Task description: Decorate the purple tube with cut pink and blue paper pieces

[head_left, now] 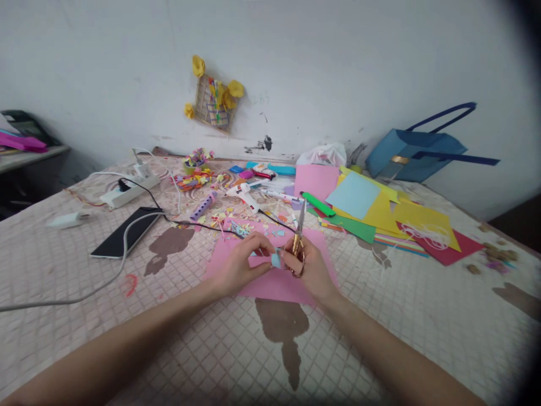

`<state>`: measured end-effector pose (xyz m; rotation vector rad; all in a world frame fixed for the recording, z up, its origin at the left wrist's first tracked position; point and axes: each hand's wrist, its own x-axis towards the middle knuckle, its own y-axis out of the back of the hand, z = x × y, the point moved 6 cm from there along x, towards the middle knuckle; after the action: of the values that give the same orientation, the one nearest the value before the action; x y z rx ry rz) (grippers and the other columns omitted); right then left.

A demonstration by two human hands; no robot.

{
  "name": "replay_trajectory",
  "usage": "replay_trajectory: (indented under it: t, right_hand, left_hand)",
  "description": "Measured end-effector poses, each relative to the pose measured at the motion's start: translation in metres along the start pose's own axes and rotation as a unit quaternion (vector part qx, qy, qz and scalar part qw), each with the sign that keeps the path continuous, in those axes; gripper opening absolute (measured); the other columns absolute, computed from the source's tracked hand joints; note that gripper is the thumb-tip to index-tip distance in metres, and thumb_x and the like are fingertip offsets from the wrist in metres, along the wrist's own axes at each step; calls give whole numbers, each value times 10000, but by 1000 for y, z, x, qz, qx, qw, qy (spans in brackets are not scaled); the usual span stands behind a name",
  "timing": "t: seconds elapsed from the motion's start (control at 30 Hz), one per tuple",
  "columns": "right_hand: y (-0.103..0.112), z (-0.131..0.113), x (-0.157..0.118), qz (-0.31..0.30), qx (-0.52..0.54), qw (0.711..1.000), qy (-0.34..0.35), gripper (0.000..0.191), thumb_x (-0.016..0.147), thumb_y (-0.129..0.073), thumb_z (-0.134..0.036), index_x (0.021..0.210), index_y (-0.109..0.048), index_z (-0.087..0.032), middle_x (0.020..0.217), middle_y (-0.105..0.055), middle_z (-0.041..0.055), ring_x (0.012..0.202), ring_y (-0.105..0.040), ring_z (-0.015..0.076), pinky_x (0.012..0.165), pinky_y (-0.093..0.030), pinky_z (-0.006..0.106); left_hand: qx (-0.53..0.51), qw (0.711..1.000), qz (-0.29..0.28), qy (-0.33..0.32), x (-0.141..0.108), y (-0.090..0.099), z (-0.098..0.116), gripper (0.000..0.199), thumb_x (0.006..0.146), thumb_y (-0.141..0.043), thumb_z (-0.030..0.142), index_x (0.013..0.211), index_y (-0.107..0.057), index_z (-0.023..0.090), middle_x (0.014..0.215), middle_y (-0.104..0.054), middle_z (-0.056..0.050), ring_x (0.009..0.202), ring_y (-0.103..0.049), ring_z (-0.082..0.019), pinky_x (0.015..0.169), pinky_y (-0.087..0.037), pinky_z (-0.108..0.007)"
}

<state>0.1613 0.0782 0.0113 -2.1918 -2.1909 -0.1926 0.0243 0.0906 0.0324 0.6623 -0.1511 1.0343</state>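
Observation:
A small light blue paper piece [276, 260] is held between my two hands above a pink sheet [270, 287]. My left hand [245, 262] pinches its left side with thumb and fingers. Gold-handled scissors [297, 239] are in my right hand [310, 268], their blades pointing up and away from me, while the thumb and a fingertip touch the paper's right side. Small blue and yellow paper scraps [240, 228] lie on the far part of the pink sheet.
Behind the sheet are a white glue gun [245, 197] with a black cord and a green cutter [318, 203]. Coloured paper [384, 211] and a blue bag [416, 153] are right. A black phone [127, 232], power strip [131, 190] and cables are left.

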Motion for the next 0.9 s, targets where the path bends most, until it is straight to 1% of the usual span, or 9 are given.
replay_trajectory:
  t: [0.07,0.13,0.23,0.37,0.47,0.57,0.7,0.83,0.9]
  right_hand:
    - [-1,0,0,-3,-5,1000,-7,190,715,-611,-293,747,-447,-202,542,-453,-67,439,-382,80,407,-296,207]
    - [-3,1,0,-7,-7,1000,-15,197,708,-614,-295,744,-443,-204,540,-455,-68,444,-396,83,406,-302,205]
    - [-2,0,-1,-3,-9,1000,-18,190,712,-609,-288,752,-443,-205,551,-473,-66,458,-411,85,415,-316,201]
    - [-2,0,-1,-6,-16,1000,-24,174,718,-602,-274,742,-446,-201,539,-476,-66,459,-416,84,420,-315,197]
    - [-2,1,-1,-13,-13,1000,-25,165,721,-598,-269,745,-450,-200,541,-480,-64,459,-425,84,417,-309,196]
    - [-3,3,0,-13,-11,1000,-26,169,727,-601,-276,750,-453,-199,536,-483,-63,462,-425,83,420,-305,194]
    - [-2,6,-1,-11,-11,999,-33,156,753,-586,-288,751,-461,-195,519,-487,-60,462,-417,83,433,-305,195]
    - [-3,7,-1,-26,-1,999,-32,171,797,-543,-330,745,-457,-192,509,-482,-57,457,-400,81,440,-304,200]
    - [-4,7,-1,-33,-1,999,-32,182,790,-557,-338,749,-459,-190,516,-479,-57,461,-404,81,445,-311,201]
  left_hand:
    - [-5,1000,-4,5,-1,-1,-2,44,773,-564,186,807,-577,163,835,-547,-44,797,-500,-142,724,-413,-258]
    - [-21,999,-6,25,-1,-2,-6,56,780,-558,206,778,-575,154,814,-553,-38,767,-505,-133,700,-410,-254]
    - [-62,994,-15,89,-1,-4,-15,96,767,-574,236,752,-568,141,772,-561,-24,715,-508,-120,658,-404,-242]
    - [-146,972,-25,184,-4,-10,-26,161,726,-618,288,727,-579,131,695,-562,1,657,-507,-106,624,-392,-229]
    - [-205,952,-19,228,-6,-13,-32,185,698,-643,301,719,-584,127,678,-576,3,650,-517,-103,623,-392,-227]
    - [-235,941,-8,244,-7,-14,-35,193,684,-657,301,704,-580,125,668,-586,-1,648,-523,-105,622,-395,-229]
    - [-251,936,3,247,-7,-14,-37,202,684,-662,298,697,-559,125,639,-578,5,619,-514,-95,605,-393,-224]
    - [-264,930,19,253,-7,-13,-37,214,678,-672,286,722,-535,128,633,-571,12,594,-510,-84,592,-396,-220]
    - [-274,926,24,257,-8,-13,-37,235,666,-684,282,755,-529,130,637,-568,16,588,-516,-83,588,-400,-221]
